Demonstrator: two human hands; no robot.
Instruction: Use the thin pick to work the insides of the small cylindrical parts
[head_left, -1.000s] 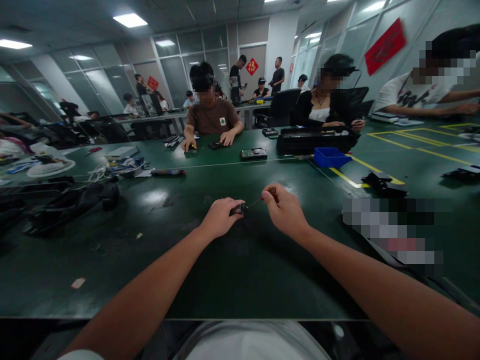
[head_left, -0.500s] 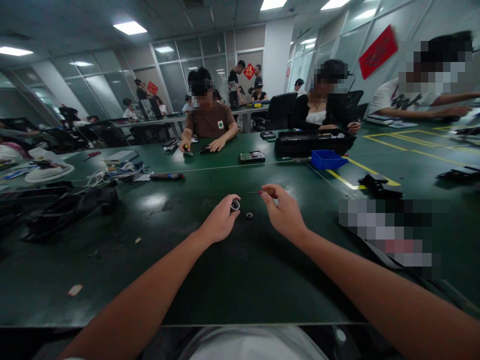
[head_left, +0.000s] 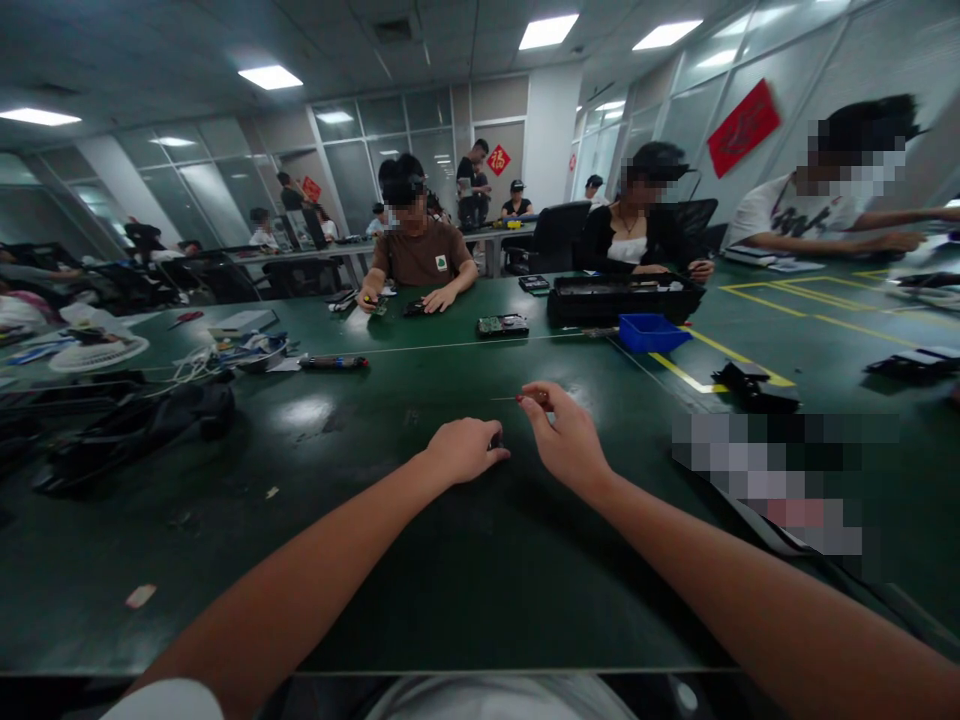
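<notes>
My left hand [head_left: 466, 450] is low over the green table [head_left: 420, 560], its thumb and fingers curled around a small dark round part [head_left: 495, 440]. Most of that part is hidden by the fingers. To the right, my right hand [head_left: 559, 425] pinches a thin screwdriver [head_left: 504, 399] with a red collar at the fingertips. Its narrow shaft points left, above and beyond my left hand, touching nothing. The screwdriver's handle is mostly covered by my fingers.
A blue bin [head_left: 654, 334] and a long black housing [head_left: 626, 300] stand at the back right. A circuit board [head_left: 502, 325] and a pen-like tool [head_left: 334, 362] lie beyond my hands. Black bags or covers [head_left: 142, 430] spread on the left. Co-workers sit across the table.
My left hand has moved right and down to where the small round piece lay on the table; that piece no longer shows there. My right hand keeps its pinch on the screwdriver.
</notes>
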